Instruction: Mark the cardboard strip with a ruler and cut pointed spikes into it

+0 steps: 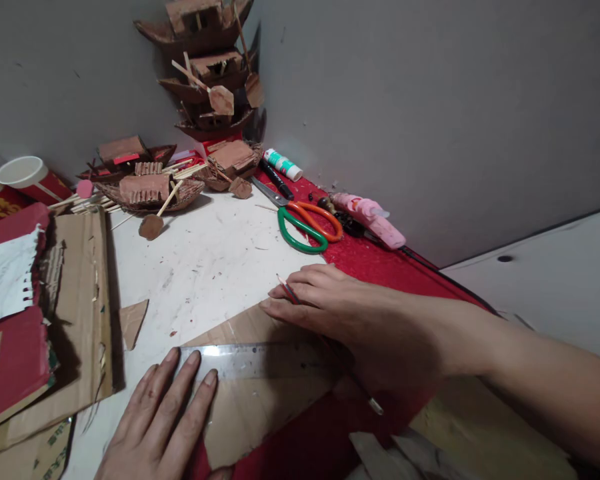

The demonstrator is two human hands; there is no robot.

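Observation:
A piece of brown cardboard lies on the red and white tabletop, with a clear plastic ruler across it. My left hand rests with fingers spread, its fingertips pressing the ruler's left end and the cardboard. Over the ruler's right part is my right hand, palm down at the cardboard's far edge. A dark pencil passes between its fingers, the point sticking out ahead and the other end showing below the palm. The palm side of this hand is hidden.
Scissors with green and orange handles, a black marker and a pink glue gun lie along the wall. Small cardboard boats stand behind. Cardboard sheets and a torn notebook are stacked left, near paper cups.

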